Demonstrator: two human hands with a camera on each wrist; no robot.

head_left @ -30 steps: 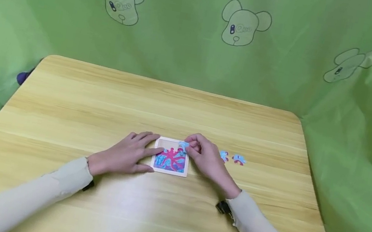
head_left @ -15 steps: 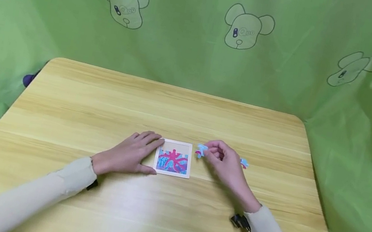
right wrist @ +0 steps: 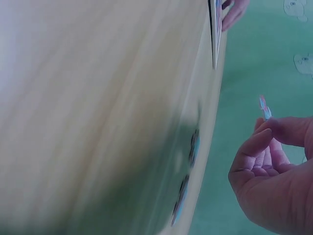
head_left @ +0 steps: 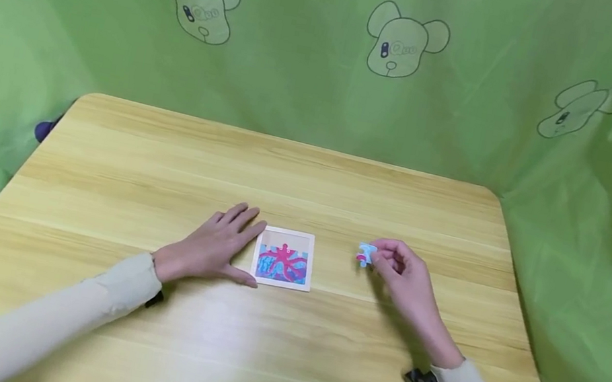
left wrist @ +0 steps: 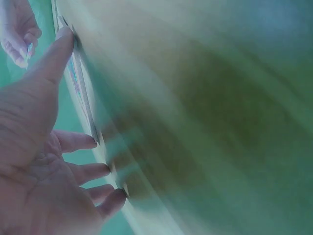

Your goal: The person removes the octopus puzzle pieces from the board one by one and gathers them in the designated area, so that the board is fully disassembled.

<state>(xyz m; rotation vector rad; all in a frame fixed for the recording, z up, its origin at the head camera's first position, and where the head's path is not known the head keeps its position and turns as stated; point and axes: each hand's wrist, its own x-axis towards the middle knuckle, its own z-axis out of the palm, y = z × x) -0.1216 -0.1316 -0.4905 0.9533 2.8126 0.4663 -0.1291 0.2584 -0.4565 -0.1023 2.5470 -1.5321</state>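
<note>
My left hand (head_left: pixel 213 246) lies with fingers spread at the left side of a small square puzzle tray (head_left: pixel 283 285), thumb and index fingertips right at its edge. In the left wrist view the fingertips (left wrist: pixel 117 198) reach down to the tabletop. The tray's lower part shows a pink octopus picture (head_left: pixel 282 265) on blue; its upper strip is bare. To the right of the tray, my right hand (head_left: pixel 409 281) pinches a blue and pink jigsaw piece (head_left: pixel 365 254) between thumb and fingers. The right wrist view shows this piece held up off the table.
Two more jigsaw pieces, a nearer one (right wrist: pixel 181 200) and a farther one (right wrist: pixel 194 147), lie on the wooden table (head_left: pixel 283 180) in the right wrist view; the right hand hides them in the head view. A green curtain (head_left: pixel 301 81) hangs behind the table.
My right hand has carried the jigsaw piece from the tray's upper right corner out to the right. My left index finger has drawn back from the picture to the tray's edge.
</note>
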